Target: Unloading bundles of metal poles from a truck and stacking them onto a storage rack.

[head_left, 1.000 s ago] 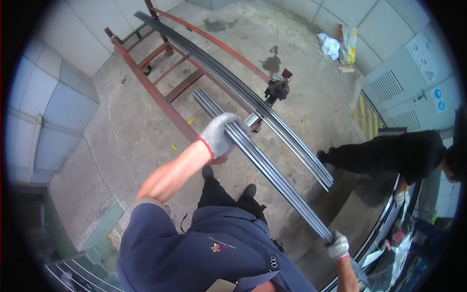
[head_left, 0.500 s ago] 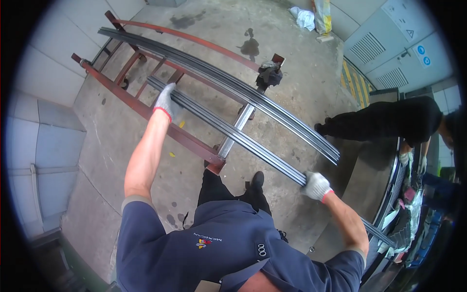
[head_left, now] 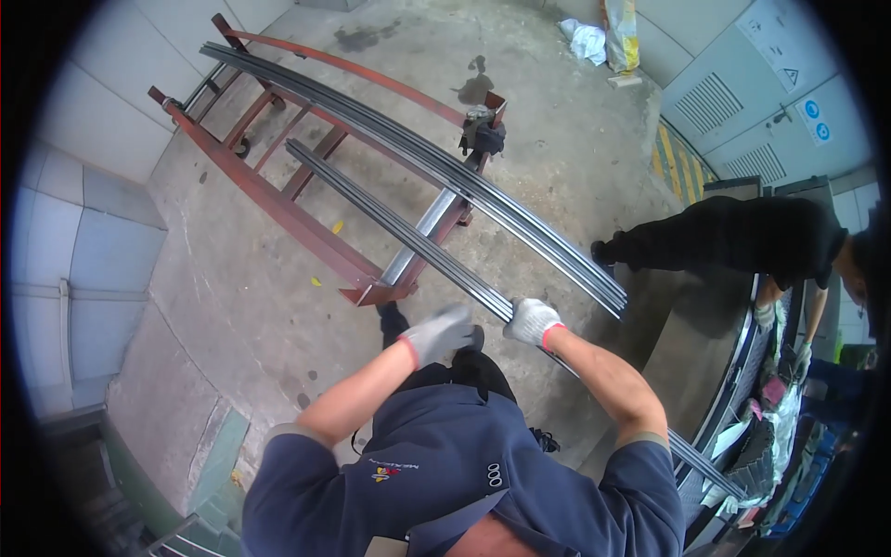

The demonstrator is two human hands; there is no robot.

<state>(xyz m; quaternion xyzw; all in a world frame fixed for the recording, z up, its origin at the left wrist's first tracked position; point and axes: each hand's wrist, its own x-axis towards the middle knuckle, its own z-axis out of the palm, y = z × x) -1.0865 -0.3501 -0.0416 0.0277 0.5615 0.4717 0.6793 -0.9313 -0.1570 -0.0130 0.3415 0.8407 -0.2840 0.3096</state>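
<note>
The right hand [head_left: 535,321] is clamped on the long metal rail [head_left: 399,223], which runs diagonally away across the red rack's [head_left: 278,209] near corner; the left hand [head_left: 438,332] hovers just beside it, grip unclear.

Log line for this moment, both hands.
left hand: beside metal rail, grip unclear | right hand: gripping rail | rail: resting on red steel rack
</note>
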